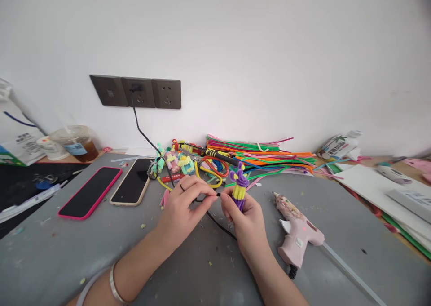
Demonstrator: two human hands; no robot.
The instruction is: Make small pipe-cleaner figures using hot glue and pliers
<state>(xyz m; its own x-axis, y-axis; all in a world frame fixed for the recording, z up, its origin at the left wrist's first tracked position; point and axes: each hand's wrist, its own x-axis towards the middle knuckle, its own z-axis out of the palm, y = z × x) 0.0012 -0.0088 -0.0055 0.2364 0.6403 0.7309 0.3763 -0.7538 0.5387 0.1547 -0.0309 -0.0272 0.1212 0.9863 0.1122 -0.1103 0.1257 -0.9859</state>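
Note:
In the middle of the view my left hand (188, 202) is closed in a pinch on a small black piece (218, 194), whose kind I cannot make out. Close beside it, my right hand (247, 216) grips a purple and yellow pipe-cleaner figure (239, 189), held upright with its looped purple top showing above the fingers. The right thumb and forefinger meet the other end of the black piece. A black power cord (220, 225) runs beneath both hands. Behind them lie several finished-looking pastel pipe-cleaner figures (173, 161).
A pink glue gun (299, 234) with a clear stick lies to the right. Two phones (90, 192) (131, 182) lie left. Bundled colored pipe cleaners (276, 160) and pliers (222, 157) sit along the wall. A drink cup (79, 144) stands back left; a white bottle (341, 145) lies back right.

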